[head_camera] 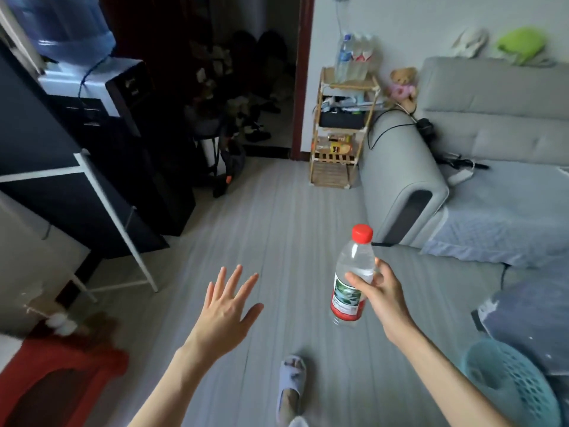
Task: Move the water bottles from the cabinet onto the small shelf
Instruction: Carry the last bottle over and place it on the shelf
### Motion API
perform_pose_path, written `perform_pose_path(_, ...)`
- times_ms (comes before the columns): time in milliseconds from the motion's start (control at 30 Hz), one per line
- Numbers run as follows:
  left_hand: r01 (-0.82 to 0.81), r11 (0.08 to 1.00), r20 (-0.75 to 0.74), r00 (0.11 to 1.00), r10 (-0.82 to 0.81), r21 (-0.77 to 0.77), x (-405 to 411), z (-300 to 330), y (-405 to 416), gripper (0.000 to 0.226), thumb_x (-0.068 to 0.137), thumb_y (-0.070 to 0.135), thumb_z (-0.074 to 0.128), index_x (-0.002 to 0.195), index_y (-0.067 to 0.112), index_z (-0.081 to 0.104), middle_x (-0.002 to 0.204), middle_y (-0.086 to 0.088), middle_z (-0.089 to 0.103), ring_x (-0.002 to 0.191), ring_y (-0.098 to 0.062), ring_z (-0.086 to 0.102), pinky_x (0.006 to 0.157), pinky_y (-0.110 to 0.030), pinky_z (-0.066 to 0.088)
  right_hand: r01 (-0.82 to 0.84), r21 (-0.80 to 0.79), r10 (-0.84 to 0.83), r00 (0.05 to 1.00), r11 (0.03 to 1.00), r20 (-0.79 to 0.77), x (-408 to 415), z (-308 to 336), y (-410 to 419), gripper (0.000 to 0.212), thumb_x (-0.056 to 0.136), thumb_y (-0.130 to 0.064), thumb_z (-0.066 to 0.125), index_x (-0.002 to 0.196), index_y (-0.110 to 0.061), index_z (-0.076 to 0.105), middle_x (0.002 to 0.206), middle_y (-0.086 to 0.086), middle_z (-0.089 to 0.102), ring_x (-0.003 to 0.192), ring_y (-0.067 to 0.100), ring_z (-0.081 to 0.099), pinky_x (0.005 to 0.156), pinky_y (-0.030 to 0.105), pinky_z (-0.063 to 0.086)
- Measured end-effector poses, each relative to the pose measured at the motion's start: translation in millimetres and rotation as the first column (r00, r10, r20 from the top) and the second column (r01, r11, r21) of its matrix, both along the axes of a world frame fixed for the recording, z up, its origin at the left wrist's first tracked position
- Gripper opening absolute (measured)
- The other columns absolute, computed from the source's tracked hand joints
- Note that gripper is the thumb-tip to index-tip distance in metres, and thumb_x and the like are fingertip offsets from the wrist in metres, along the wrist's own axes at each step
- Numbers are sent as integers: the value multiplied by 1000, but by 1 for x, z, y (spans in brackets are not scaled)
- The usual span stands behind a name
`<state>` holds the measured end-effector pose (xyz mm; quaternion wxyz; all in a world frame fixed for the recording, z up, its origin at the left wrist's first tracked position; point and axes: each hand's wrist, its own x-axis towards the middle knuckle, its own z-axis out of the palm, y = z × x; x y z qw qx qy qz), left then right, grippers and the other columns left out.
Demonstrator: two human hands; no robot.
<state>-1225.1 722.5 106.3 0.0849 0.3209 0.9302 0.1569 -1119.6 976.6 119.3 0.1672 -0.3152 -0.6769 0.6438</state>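
Head view: grey sofa at right; beside its armrest, against the wall, stands the small shelf, wooden, tiered. Bottles on shelf, clear, stand grouped on its top tier. Nearer, above the floor, the water bottle is clear plastic, red cap, green-and-red label, tilted slightly. Right hand grasps it mid-body, fingers curled across the label. Left hand is released, fingers spread, holding nothing.
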Motion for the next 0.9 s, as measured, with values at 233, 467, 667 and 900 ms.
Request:
perform_pose_path(233, 62, 998, -57, 996, -62, 1, -150, 17, 126, 76, 79, 72, 7, 144, 32, 9, 156, -4, 0, 140, -25, -15, 111, -38, -6, 29, -16, -29, 999, 999, -37, -142, 8, 110, 40, 73, -10, 74, 107, -14, 53, 99, 2, 69, 76, -1, 66, 69, 24, 46)
perform_pose_path(467, 45, 998, -51, 998, -46, -33, -283, 26, 222, 77, 76, 71, 2, 143, 33, 5, 155, -1, -5, 132, -17, -25, 111, -39, -6, 53, -48, -56, 997, 997, -48, -271, 22, 214, 47, 74, -10, 73, 113, -14, 48, 98, 2, 69, 82, 7, 66, 68, 21, 46)
perform_pose_path(667, 63, 998, -29, 998, -63, 16, -402, 3, 312, 106, 54, 83, -21, 143, 34, 9, 155, -2, -2, 132, -19, -24, 109, -39, -7, 34, -39, -35, 999, 999, -25, -383, 16, 301, 38, 75, -13, 73, 100, -26, 48, 95, -5, 68, 83, 4, 64, 65, 19, 45)
perform_pose_path(900, 71, 997, -16, 997, -71, 16, -566, 13, 448, 81, 78, 74, 6, 144, 29, 11, 155, -5, -1, 140, -28, -14, 114, -46, 1, 86, 9, -85, 996, 996, -28, -528, 27, 424, 46, 73, -14, 74, 109, -21, 47, 102, -1, 65, 90, 9, 63, 67, 22, 46)
